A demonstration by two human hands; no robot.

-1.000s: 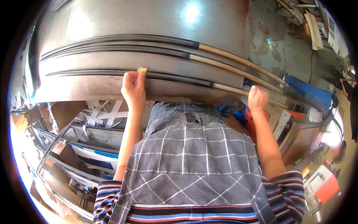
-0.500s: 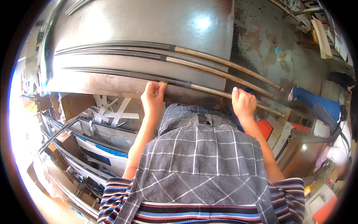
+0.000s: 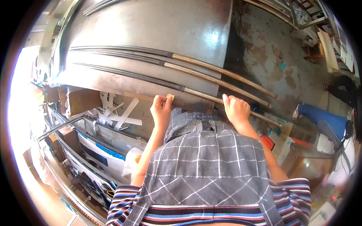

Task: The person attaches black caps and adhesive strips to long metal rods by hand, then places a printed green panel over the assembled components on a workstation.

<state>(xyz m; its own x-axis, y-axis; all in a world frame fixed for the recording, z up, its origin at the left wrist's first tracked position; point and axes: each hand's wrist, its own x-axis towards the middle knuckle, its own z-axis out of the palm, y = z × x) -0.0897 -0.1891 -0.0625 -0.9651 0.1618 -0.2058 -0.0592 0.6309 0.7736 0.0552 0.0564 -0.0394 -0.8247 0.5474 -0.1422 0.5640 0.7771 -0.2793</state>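
Three long rods lie side by side across a metal-topped table, each dark on its left part and dull brassy on its right. My right hand [image 3: 237, 110] is closed around the brassy part of the nearest rod [image 3: 201, 94], thumb pointing up. Between the pinched fingers of my left hand [image 3: 161, 112] is a small tan piece [image 3: 171, 96], perhaps folded paper or tape. It sits just below the nearest rod, apart from it. Beyond lie the middle rod [image 3: 200, 74] and the far rod [image 3: 205, 65], untouched.
More dark rods [image 3: 98, 6] lie at the table's [image 3: 151, 26] far left. White strips [image 3: 127, 115] and a rack of bins [image 3: 102, 145] stand below its left front edge. At right, a person in blue trousers [image 3: 322, 116] is near the stained floor [image 3: 260, 56].
My left hand has drawn back from the nearest rod, where the tan piece touched it before. My right hand keeps its grip on that rod. The whole view has shifted slightly.
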